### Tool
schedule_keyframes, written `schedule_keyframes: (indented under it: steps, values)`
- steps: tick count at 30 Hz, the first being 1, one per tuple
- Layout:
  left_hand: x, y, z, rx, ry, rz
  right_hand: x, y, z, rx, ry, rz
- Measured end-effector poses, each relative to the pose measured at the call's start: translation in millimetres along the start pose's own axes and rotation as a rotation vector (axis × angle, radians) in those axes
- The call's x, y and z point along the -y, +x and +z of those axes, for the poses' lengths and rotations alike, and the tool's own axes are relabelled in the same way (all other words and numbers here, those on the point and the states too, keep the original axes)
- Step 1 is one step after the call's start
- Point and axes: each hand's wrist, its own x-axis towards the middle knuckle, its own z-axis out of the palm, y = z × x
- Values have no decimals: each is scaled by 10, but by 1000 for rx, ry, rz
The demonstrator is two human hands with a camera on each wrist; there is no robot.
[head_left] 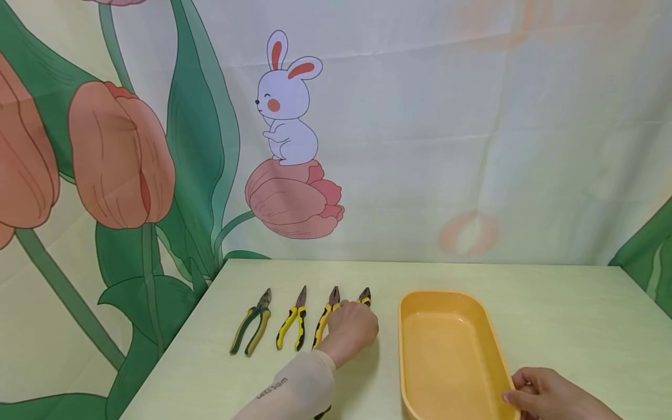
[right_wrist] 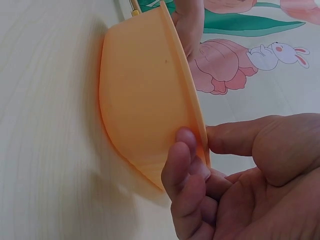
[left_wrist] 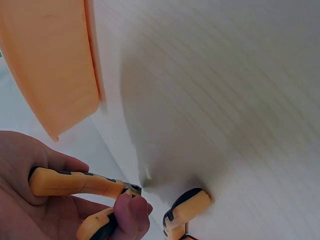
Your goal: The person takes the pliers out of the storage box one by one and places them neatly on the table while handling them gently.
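My left hand [head_left: 353, 328] grips the yellow-and-black handles of the rightmost pliers [left_wrist: 70, 182]; in the head view only their dark jaws show beyond the fingers. Just left of that hand lie similar pliers [head_left: 321, 325], partly covered by it, and a handle end [left_wrist: 192, 206] appears below in the left wrist view. Farther left are slim-nosed yellow-and-black pliers [head_left: 292, 321] and pliers with green-and-tan handles [head_left: 251, 325]. With thumb and fingers, my right hand [head_left: 551, 392] pinches the right rim of a yellow plastic tray [head_left: 401, 350], whose inside holds nothing.
The pale wooden-looking table [head_left: 572, 326] carries the pliers in a row at left and the tray at right. Behind its back edge hangs a cloth [head_left: 399, 146] printed with tulips and a rabbit.
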Motion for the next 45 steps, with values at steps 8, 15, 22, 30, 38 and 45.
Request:
schedule_keyframes:
  steps: [8,15,22,30,38,45]
  values:
    - [-11,23,28,10,1,-12,-8,4,3,-4,-1,5]
    - [-48,40,68,40,16,-16,0,-14,0,3,-11,-3]
    - [-83,37,98,41,8,-13,-2,-24,-15,17,-21,-26]
    - [-105,33,123,29,-46,-34,-36,-13,-31,22,-18,-39]
    - [-108,2,119,17,-35,-10,-56,-25,-63,60,-20,-87]
    - [-114,11,123,37,30,13,-46,-14,-51,53,-10,-72]
